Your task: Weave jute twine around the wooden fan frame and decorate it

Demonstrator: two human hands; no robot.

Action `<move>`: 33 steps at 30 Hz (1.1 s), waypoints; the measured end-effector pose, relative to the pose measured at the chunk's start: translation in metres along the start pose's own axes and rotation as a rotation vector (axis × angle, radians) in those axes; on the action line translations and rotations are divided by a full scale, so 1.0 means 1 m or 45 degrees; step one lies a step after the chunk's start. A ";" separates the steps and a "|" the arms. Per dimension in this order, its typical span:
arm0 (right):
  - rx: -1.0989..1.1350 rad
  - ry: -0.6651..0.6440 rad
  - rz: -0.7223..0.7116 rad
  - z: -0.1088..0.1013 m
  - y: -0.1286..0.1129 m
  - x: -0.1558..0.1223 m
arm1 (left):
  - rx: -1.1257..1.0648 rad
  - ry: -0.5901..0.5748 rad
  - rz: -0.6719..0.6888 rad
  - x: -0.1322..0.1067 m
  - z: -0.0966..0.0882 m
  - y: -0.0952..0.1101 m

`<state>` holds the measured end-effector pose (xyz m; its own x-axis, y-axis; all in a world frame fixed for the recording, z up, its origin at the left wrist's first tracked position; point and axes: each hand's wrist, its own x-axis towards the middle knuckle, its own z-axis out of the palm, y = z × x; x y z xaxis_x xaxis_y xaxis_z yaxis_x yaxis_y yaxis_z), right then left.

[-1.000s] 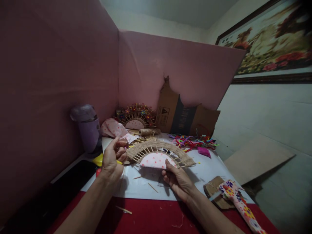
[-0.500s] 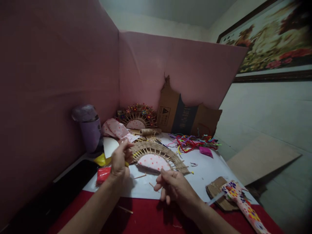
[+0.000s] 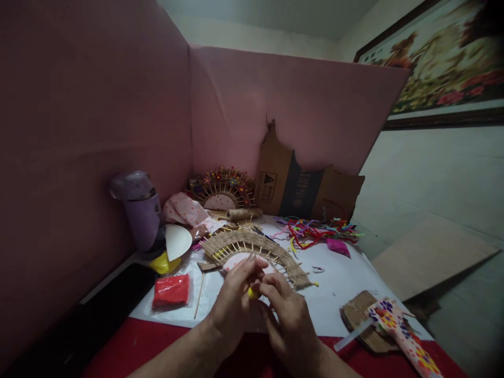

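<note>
My left hand (image 3: 232, 304) and my right hand (image 3: 289, 315) meet over the near part of the table, fingertips together. They pinch a small yellow lump (image 3: 252, 294) between them. Just beyond my fingers lies a woven fan-shaped piece (image 3: 255, 247) of twine and wooden sticks with a pink dotted centre. A red clay packet (image 3: 171, 290) and a loose wooden stick (image 3: 199, 302) lie to the left of my left hand.
A finished decorated fan (image 3: 222, 191) stands at the back by a cardboard box (image 3: 293, 189). Coloured pipe cleaners (image 3: 315, 230) lie to the right. A purple jar (image 3: 139, 210), a white disc (image 3: 177, 240), yellow clay (image 3: 163, 264) and a flower-patterned tool (image 3: 401, 331) on cardboard scraps also sit around.
My right hand let go of the woven fan, which now lies on the table. My left hand moved right from the clay packets, and both hands came together on a yellow lump.
</note>
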<state>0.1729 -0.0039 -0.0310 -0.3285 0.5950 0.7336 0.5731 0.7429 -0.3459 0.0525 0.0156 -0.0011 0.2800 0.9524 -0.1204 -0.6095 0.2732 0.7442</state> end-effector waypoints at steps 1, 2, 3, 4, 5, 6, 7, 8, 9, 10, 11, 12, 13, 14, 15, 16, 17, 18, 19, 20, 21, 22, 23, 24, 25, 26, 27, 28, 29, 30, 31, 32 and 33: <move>0.005 0.054 0.013 -0.002 0.001 0.000 | 0.080 -0.024 0.095 -0.001 -0.001 0.000; 0.006 0.116 0.028 -0.003 0.001 0.000 | 0.183 -0.035 0.180 -0.001 -0.002 0.000; 0.006 0.176 0.044 -0.004 0.002 0.000 | 0.299 -0.047 0.249 -0.002 -0.002 0.000; 0.003 0.230 0.054 -0.004 0.002 0.000 | 0.415 -0.062 0.298 -0.002 -0.003 0.000; -0.001 0.271 0.059 -0.004 0.003 -0.001 | 0.511 -0.085 0.324 -0.002 -0.003 0.000; 0.000 0.298 0.057 -0.004 0.003 -0.001 | 0.579 -0.113 0.332 -0.003 -0.003 0.000; 0.004 0.317 0.055 -0.004 0.004 -0.001 | 0.620 -0.137 0.329 -0.003 -0.002 0.000; 0.011 0.328 0.056 -0.003 0.004 -0.001 | 0.642 -0.154 0.318 -0.002 -0.002 -0.001; 0.016 0.340 0.056 -0.003 0.004 -0.001 | 0.651 -0.160 0.305 -0.002 -0.002 -0.001; 0.021 0.348 0.053 -0.003 0.004 -0.001 | 0.656 -0.158 0.291 -0.002 -0.002 -0.001; 0.026 0.353 0.051 -0.003 0.004 0.000 | 0.659 -0.150 0.278 -0.001 -0.002 -0.001; 0.033 0.356 0.047 -0.003 0.004 0.000 | 0.661 -0.141 0.267 -0.001 -0.002 -0.001; 0.044 0.354 0.044 -0.004 0.004 0.000 | 0.663 -0.131 0.260 -0.001 -0.002 0.000; 0.063 0.346 0.039 -0.004 0.004 0.001 | 0.670 -0.114 0.260 -0.002 -0.002 0.000; 0.084 0.329 0.040 -0.005 0.004 0.000 | 0.684 -0.095 0.268 -0.003 -0.002 0.001; 0.105 0.302 0.046 -0.005 0.004 0.000 | 0.702 -0.077 0.282 -0.004 -0.002 0.002; 0.125 0.275 0.057 -0.006 0.004 0.000 | 0.721 -0.063 0.298 -0.005 -0.001 0.002; 0.146 0.249 0.070 -0.007 0.004 -0.001 | 0.738 -0.059 0.311 -0.006 -0.001 0.003; 0.169 0.225 0.090 -0.007 0.004 -0.002 | 0.753 -0.062 0.320 -0.007 0.000 0.003; 0.195 0.212 0.109 -0.008 0.004 -0.002 | 0.767 -0.073 0.324 -0.008 0.000 0.003; 0.222 0.206 0.123 -0.009 0.004 -0.002 | 0.783 -0.088 0.325 -0.008 0.000 0.003; 0.246 0.205 0.134 -0.009 0.004 -0.002 | 0.804 -0.101 0.326 -0.008 0.000 0.002; 0.264 0.208 0.141 -0.010 0.004 -0.001 | 0.829 -0.110 0.331 -0.008 -0.001 0.001; 0.274 0.211 0.144 -0.011 0.003 -0.001 | 0.852 -0.111 0.340 -0.008 -0.001 0.001; 0.280 0.212 0.144 -0.011 0.003 0.000 | 0.872 -0.108 0.352 -0.007 -0.002 0.000; 0.286 0.210 0.143 -0.012 0.003 0.001 | 0.887 -0.108 0.361 -0.007 -0.002 -0.001; 0.292 0.210 0.141 -0.012 0.003 0.002 | 0.896 -0.110 0.369 -0.007 -0.003 -0.002; 0.293 0.216 0.136 -0.011 0.004 0.003 | 0.905 -0.108 0.375 -0.006 -0.003 -0.004; 0.290 0.227 0.127 -0.011 0.004 0.003 | 0.911 -0.101 0.384 -0.006 -0.003 -0.004; 0.282 0.243 0.119 -0.010 0.004 0.003 | 0.917 -0.091 0.393 -0.006 -0.004 -0.005; 0.270 0.261 0.114 -0.010 0.004 0.003 | 0.925 -0.075 0.406 -0.005 -0.004 -0.004; 0.257 0.278 0.113 -0.009 0.004 0.002 | 0.935 -0.053 0.430 -0.003 -0.005 -0.002; 0.246 0.292 0.114 -0.009 0.004 0.002 | 0.955 -0.020 0.469 0.000 -0.006 0.003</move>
<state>0.1813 -0.0023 -0.0263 -0.0924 0.5922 0.8005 0.4318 0.7482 -0.5037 0.0469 0.0173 -0.0029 0.1735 0.9597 0.2210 -0.0104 -0.2226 0.9748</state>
